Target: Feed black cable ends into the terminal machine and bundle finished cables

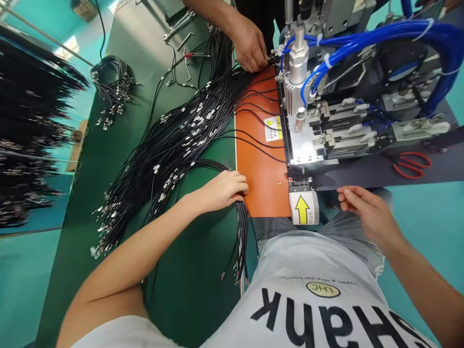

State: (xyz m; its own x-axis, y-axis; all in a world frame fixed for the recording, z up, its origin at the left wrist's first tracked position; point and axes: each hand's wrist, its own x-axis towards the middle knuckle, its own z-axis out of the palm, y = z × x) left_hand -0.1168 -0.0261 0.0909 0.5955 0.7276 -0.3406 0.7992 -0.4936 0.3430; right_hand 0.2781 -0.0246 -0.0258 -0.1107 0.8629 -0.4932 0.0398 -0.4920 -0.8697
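Observation:
My left hand point(227, 189) is curled over a bundle of thin black cables point(242, 232) at the table edge beside the orange plate. The cable ends, with stripped tips, hang down below that hand. My right hand point(366, 208) is to the right of the machine's front corner, above my lap. Its thumb and fingers are pressed together, and nothing shows between them. Several single black cables point(253, 137) cross the orange plate point(263, 188) into the machine's point(308, 130) side. A large pile of black cables with white tags point(195, 121) lies left of the plate.
A co-worker's hand point(250, 48) touches cables at the machine's far end. Hex keys and a wrench point(179, 24) lie at the back of the green table point(195, 241). A coiled cable bundle point(114, 87) is at left; red-handled scissors point(412, 164) at right. Blue hoses point(384, 38) arch over the machine.

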